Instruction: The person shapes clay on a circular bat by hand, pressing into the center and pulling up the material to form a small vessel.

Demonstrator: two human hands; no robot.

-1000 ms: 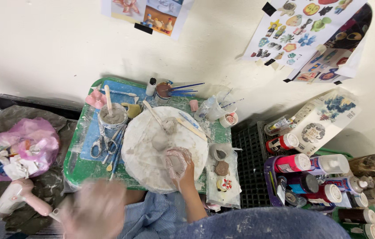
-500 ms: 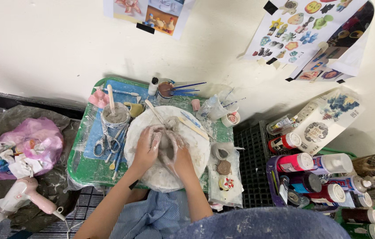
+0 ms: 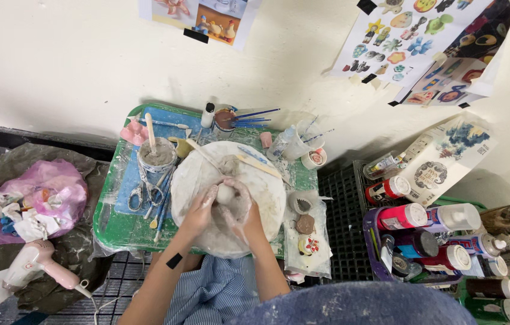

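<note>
Left hand: I see it cupped against the left side of the clay lump, fingers curled onto it, smeared with wet clay.
Right hand: I see it wrapped round the lump's right side, thumb over the top; both hands hold it between them.
Clay lump: a small pale ball, held just above the middle of the round white board on the green tray.
Far left, off the tray: a pink bag with crumpled paper on a dark sheet, and below it a pink hair dryer.
Tray, left part: a cup of grey slip with a stick standing in it; scissors just below the cup, beside the board.
Tray, back edge: a small white bottle, a brown-filled pot and blue-handled brushes pointing right.
Right of the board: a small cup, then a brown disc and a painted flower piece on plastic wrap.
Far right: paint bottles with red, pink and white bodies lying in a purple basket, well apart from my hands.
</note>
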